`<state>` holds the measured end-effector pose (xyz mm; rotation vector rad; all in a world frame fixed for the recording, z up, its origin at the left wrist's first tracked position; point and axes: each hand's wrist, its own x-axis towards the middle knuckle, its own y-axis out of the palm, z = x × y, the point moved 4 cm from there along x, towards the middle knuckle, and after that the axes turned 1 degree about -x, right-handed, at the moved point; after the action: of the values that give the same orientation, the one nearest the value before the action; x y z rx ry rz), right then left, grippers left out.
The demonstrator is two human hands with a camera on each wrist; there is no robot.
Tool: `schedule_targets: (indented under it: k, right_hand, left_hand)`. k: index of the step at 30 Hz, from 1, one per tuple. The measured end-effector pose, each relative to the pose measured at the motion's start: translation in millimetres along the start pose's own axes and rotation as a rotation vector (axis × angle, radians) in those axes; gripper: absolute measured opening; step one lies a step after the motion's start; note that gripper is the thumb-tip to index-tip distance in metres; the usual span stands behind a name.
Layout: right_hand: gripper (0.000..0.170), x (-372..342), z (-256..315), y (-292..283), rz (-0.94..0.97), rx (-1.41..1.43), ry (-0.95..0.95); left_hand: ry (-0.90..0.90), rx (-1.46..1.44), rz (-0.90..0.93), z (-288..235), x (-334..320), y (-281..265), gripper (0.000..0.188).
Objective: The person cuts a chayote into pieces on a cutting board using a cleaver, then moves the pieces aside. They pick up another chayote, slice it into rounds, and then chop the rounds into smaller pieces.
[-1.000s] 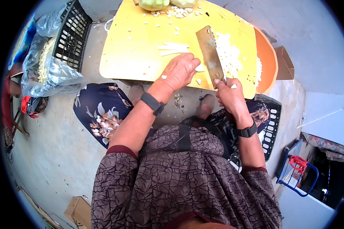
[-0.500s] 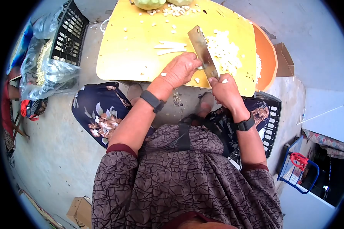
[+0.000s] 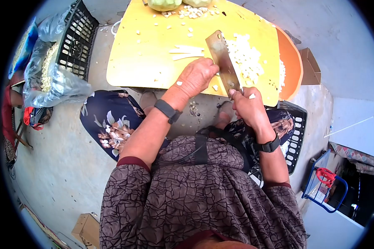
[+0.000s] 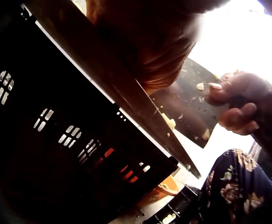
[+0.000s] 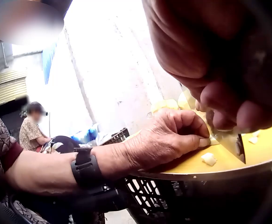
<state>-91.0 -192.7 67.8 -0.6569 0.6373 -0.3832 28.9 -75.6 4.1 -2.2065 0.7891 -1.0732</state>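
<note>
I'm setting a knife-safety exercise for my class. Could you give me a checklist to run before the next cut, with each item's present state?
1. Right hand grips the cleaver: ok.
2. Left hand pinches the white piece: ok.
3. Left hand well clear of the cleaver: not ok, its fingertips are close beside it.
4. Cutting edge lined up on the piece: cannot tell, mostly hidden.
5. More strips lying ready on the yellow tabletop: ok.

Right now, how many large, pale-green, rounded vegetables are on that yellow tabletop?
2: a left vegetable and a right vegetable, side by side toward the yellow tabletop's far side. The head view cuts both off; more may be hidden.
</note>
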Motion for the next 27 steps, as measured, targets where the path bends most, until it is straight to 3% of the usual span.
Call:
schedule_targets:
  k: [7,10,13,16,19,23,27]
  right_hand:
    - [0.040,6,2,3,0.063,-0.012,0.115]
    - [0.041,21,-2,8,0.073,-0.052,0.025]
    - [0.040,28,1,10,0.026,0.044,0.070]
    - [0.040,21,5,5,0.010,0.182,0.089]
    - [0.039,18,-7,4,-0.061,0.203,0.026]
    - [0.036,-9,-4,-2,0.009,0.153,-0.006]
    - [0.034,-21,0,-1,0.097,0.182,0.066]
  left_hand:
    - [0.016,-0.082,-0.003,4,2,4,0.008]
    - [0.034,-0.088,-0.005,4,2,4,0.005]
    - [0.062,-0.047,0.046,0,1,-1,0.003]
    - [0.040,0.049,0.096,2,0,-19,0.009]
    - [0.008,0.061,-0.098,9,3,-48,0.017]
    - [-0.050,0.144,-0.162,25,-4,-59,0.032]
    - [-0.168,0.146,-0.033,39,-7,-48,0.035]
